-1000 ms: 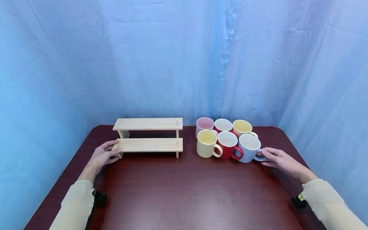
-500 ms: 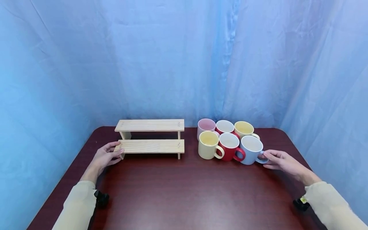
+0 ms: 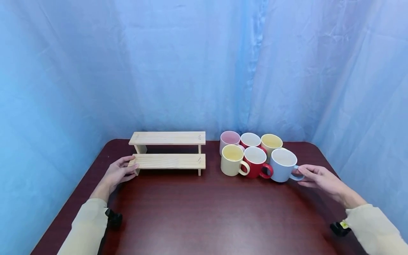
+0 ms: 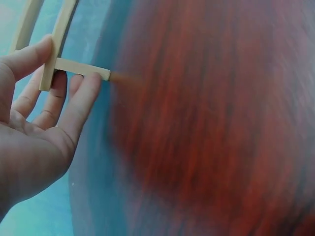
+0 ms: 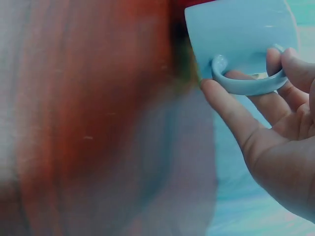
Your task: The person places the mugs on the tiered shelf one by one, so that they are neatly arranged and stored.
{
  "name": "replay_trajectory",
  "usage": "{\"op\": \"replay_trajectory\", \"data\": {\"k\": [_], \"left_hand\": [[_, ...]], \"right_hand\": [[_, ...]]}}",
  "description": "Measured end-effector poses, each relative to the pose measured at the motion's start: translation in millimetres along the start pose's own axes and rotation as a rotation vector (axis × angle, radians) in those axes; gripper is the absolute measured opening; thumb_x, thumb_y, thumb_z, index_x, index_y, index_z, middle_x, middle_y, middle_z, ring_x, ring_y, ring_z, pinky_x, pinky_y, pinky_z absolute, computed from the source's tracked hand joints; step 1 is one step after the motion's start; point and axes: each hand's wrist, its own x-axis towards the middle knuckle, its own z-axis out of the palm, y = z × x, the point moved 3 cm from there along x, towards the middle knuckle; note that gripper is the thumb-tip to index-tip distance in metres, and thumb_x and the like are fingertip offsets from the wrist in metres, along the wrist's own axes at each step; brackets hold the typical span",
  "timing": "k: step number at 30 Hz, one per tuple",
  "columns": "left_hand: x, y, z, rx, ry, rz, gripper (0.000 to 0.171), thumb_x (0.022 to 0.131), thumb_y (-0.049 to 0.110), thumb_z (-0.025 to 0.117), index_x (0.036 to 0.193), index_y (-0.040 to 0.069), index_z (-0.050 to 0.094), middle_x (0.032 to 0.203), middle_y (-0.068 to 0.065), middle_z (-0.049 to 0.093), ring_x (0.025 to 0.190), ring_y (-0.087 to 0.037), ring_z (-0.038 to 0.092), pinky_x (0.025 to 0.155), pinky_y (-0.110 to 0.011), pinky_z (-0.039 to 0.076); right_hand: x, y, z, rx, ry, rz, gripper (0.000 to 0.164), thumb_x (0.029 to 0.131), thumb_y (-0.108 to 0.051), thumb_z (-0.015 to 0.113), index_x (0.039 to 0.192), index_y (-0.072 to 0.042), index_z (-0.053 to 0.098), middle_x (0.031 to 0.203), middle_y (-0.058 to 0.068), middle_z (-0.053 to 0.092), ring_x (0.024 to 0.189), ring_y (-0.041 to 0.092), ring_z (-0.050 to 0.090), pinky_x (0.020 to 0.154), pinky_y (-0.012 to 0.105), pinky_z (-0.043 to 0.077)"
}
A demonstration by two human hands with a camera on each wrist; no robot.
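My right hand [image 3: 325, 182] pinches the handle of a light blue mug [image 3: 282, 166] at the right end of the front row. In the right wrist view its thumb and fingers close on the handle of the blue mug [image 5: 241, 37]. A small dark gap shows under the mug, which looks slightly raised. On the left, my left hand [image 3: 114, 174] grips the left end of the lower board of a two-step wooden rack [image 3: 170, 161]. The left wrist view shows the thumb on the board and fingers around the rack's leg [image 4: 83, 68].
Left of the blue mug stand a red mug [image 3: 251, 169] and a cream mug [image 3: 230, 166]. Behind them are a pink mug [image 3: 229, 137], a second red mug [image 3: 250, 139] and a yellow mug [image 3: 271, 141]. Blue curtains [image 3: 191, 71] hang around the dark wooden table [image 3: 216, 216].
My right hand has drawn the blue mug a little to the right, apart from the red mug, and seems to lift it slightly. The left hand keeps its hold on the rack.
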Motion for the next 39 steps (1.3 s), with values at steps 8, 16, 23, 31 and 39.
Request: {"op": "replay_trajectory", "data": {"k": [8,16,23,31,39], "left_hand": [[0.9,5.0,-9.4,0.022,-0.051,-0.064,0.065,0.098,0.028,0.070,0.153,0.008,0.040,0.142,-0.023,0.047,0.100,-0.022,0.068,0.085,-0.035,0.058],[-1.1,3.0,-17.5,0.047,-0.085,-0.083,0.070,0.095,0.035,0.073,0.153,0.009,0.043,0.135,-0.020,0.055,0.091,-0.024,0.069,0.082,-0.035,0.059],[1.5,0.0,-20.8,-0.018,-0.105,-0.115,0.071,0.095,0.035,0.073,0.155,0.012,0.042,0.110,-0.004,0.065,0.077,-0.019,0.067,0.076,-0.035,0.060],[5.0,5.4,-12.0,-0.045,-0.096,-0.118,0.067,0.097,0.036,0.069,0.154,0.013,0.041,0.105,-0.007,0.068,0.073,-0.017,0.067,0.072,-0.034,0.061],[3.7,5.4,-10.8,-0.026,-0.102,-0.141,0.065,0.099,0.040,0.066,0.153,0.016,0.040,0.103,-0.007,0.070,0.077,-0.020,0.069,0.071,-0.035,0.060]], "right_hand": [[-13,-45,-4,0.003,0.033,-0.004,0.029,0.110,-0.016,0.047,0.128,-0.006,0.066,0.120,-0.006,0.071,0.105,0.016,0.071,0.086,0.035,0.058],[-10,-82,12,0.020,0.005,-0.055,0.030,0.111,-0.014,0.043,0.129,-0.011,0.067,0.123,0.000,0.071,0.105,0.019,0.071,0.088,0.037,0.057],[10,-105,49,0.081,-0.016,-0.067,0.028,0.110,-0.015,0.045,0.127,-0.011,0.067,0.120,0.002,0.071,0.107,0.021,0.070,0.089,0.041,0.057],[40,-121,86,0.048,-0.034,-0.059,0.033,0.108,-0.025,0.052,0.134,-0.006,0.062,0.131,0.010,0.066,0.112,0.032,0.068,0.093,0.045,0.055],[73,-133,131,0.100,-0.052,-0.035,0.042,0.106,-0.030,0.056,0.131,0.004,0.058,0.131,0.014,0.064,0.117,0.037,0.064,0.094,0.046,0.054]]}}
